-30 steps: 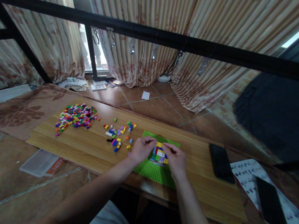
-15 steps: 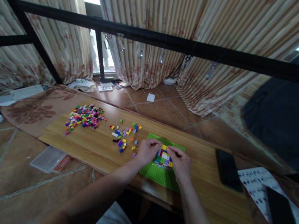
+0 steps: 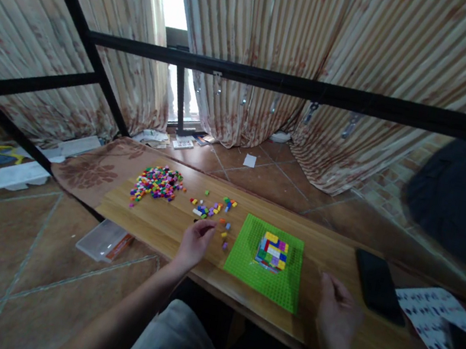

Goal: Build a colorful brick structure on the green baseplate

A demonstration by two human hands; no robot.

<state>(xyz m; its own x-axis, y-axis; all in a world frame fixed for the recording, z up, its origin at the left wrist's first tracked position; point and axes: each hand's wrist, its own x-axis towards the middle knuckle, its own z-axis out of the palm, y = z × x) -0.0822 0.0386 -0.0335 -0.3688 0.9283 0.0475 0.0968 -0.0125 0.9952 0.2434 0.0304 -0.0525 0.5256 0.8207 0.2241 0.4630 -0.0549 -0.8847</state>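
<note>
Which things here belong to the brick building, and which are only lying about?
Belonging to the work:
green baseplate
brick block built on it
loose bricks by the left hand
brick pile

Only lying about:
black phone, near the right hand
printed sheet
clear plastic box
scattered papers

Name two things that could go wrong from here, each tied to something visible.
The left hand reaches among loose bricks near the edge of the board; a sweep could knock some onto the floor. The right hand hangs between the green plate and the phone and might bump either.
</note>
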